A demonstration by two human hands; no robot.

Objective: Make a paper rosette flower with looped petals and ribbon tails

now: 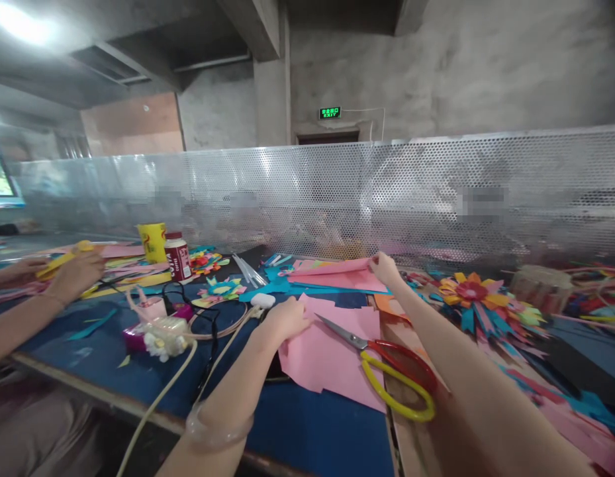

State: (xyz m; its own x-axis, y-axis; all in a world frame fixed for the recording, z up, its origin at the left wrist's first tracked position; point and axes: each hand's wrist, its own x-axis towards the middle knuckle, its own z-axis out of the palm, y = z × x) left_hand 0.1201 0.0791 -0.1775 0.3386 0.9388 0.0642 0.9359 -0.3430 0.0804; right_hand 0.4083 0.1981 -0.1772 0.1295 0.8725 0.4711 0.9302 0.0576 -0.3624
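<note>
My left hand (286, 320) rests palm down on the near sheet of pink paper (331, 361), fingers curled at its left edge. My right hand (384, 267) reaches far forward and pinches the corner of a folded pink sheet (337, 274) lying on blue paper. Scissors with red and yellow handles (394, 374) lie on the near pink sheet between my arms, blades pointing left and away.
A co-worker's hands (73, 268) at the left hold something yellow. A yellow cup (152, 241), a red-labelled bottle (177, 256), a small pink device with cables (155, 328), paper flowers (473, 298) and scraps cover the blue table (307, 424). A perforated metal screen (386, 192) stands behind.
</note>
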